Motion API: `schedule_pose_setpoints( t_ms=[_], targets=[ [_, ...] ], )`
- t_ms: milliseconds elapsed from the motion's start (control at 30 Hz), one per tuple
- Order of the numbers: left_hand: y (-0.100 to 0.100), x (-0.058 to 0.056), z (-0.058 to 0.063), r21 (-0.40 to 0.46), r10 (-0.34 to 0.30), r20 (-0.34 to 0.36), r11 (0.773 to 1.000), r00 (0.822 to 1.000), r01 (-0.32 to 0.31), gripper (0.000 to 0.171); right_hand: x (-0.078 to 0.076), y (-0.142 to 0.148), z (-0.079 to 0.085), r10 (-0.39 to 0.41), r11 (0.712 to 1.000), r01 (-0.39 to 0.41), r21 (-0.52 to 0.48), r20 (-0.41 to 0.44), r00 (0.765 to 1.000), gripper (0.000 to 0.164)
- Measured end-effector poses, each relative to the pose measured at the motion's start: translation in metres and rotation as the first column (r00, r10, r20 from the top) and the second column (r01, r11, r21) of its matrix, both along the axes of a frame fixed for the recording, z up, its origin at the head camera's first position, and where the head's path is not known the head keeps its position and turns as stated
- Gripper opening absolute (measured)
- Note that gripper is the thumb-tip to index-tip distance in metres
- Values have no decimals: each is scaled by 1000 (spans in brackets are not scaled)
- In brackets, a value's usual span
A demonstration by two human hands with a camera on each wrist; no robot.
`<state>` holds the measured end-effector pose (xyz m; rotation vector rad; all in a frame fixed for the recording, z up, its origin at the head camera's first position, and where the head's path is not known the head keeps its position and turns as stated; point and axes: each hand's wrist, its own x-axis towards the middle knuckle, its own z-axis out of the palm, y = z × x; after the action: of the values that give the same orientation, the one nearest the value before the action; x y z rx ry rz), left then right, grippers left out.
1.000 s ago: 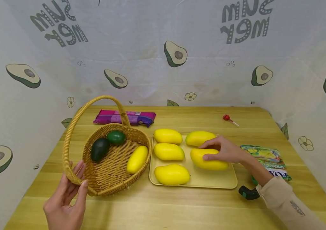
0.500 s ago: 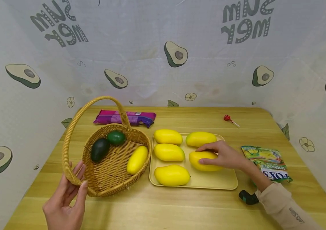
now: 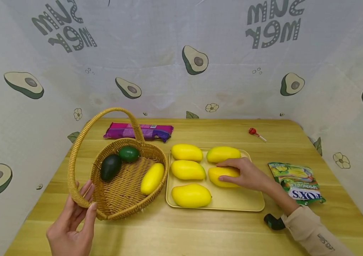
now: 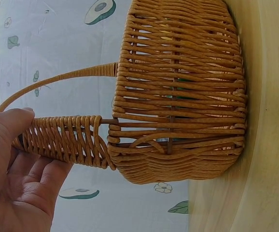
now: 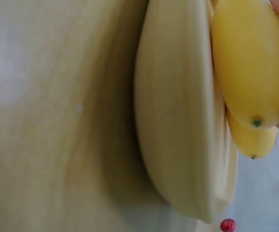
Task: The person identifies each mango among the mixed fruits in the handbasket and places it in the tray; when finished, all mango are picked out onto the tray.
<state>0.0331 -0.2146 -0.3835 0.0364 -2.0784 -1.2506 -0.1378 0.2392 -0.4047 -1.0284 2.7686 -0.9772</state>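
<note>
My left hand (image 3: 72, 224) pinches the base of the handle (image 3: 76, 149) of a wicker basket (image 3: 124, 195) between thumb and fingers; the left wrist view shows the thumb on top of the woven strip (image 4: 64, 140). Inside the basket lie a dark avocado (image 3: 110, 168), a smaller green oval fruit (image 3: 129, 154) and a yellow mango (image 3: 152, 179). On the cream tray (image 3: 232, 204), my right hand (image 3: 248, 174) grips another mango (image 3: 215, 175) from above, thumb on the near side. Several other mangoes lie around it, one (image 3: 191, 195) at the near left corner.
A purple snack packet (image 3: 156, 132) lies behind the basket. Far right are a red lollipop (image 3: 252, 131) and a green FOX'S bag (image 3: 296, 181). A black bent object (image 3: 274, 222) sits by the right sleeve (image 3: 306, 224), partly hidden.
My right hand and its mango have shifted left and slightly nearer to the middle of the tray. My left hand keeps its hold on the basket handle.
</note>
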Motion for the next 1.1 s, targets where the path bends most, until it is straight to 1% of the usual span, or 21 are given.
schedule_pose_setpoints(
  t_ms=[167,233,367,467,600,867,1100],
  targets=[
    [-1,0,-2,-6,5,6,1000,1000,-5,81,3,-1,0,-21,1000,20,-20,-72,997,44],
    [-2,0,-3,-6,0,-6,1000,1000,0,81,4,0,1,-37,999,34,-28,-105,994,46],
    [-2,0,-2,-3,1,-1,1000,1000,-1,80,6,0,3,-54,998,49,-37,-150,987,49],
    [-1,0,-1,-4,3,2,1000,1000,-3,80,6,2,4,-44,998,38,-41,-151,988,51],
    [0,-1,0,-13,-9,-20,1000,1000,8,79,7,3,4,-20,999,13,-49,-145,989,53],
    [1,-1,0,-28,-17,-44,999,999,16,81,4,0,2,13,997,-27,-71,-191,982,50],
    [0,-1,1,-27,-26,-34,999,999,25,81,3,-2,-1,30,994,-53,-99,-216,976,51]
  ],
)
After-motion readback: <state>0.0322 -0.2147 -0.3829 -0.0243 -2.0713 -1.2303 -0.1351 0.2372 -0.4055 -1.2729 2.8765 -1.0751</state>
